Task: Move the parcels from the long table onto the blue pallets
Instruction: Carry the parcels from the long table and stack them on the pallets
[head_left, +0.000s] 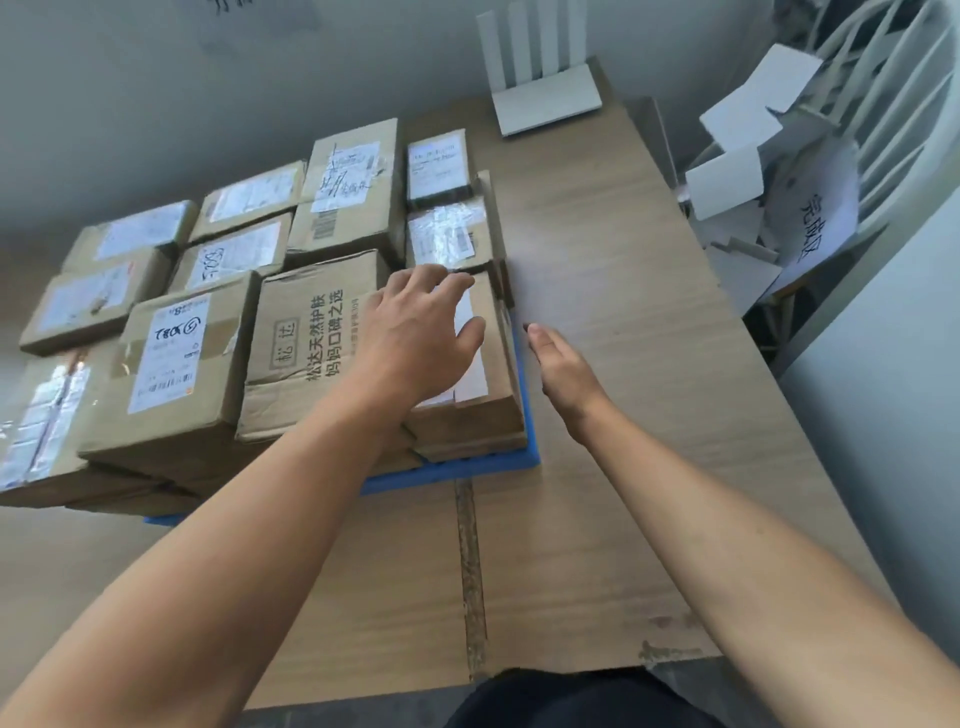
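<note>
Probably settling a box; the left hand (415, 332) is spread over the near-right parcel (493, 400), fingers relaxed and gripping nothing, contact unclear; the right hand (563, 374) is flat with straight fingers just right of that box, apart from it; the box sits on the near-right corner of the blue pallet (527, 457); best to press down from above and nudge it left with the right palm until it is flush with its neighbours and inside the pallet edge; count: eleven parcels (176, 358) showing tops, lower layers partly hidden; one pallet in view; one white router (545, 104) far; one chair (883, 130) right.
</note>
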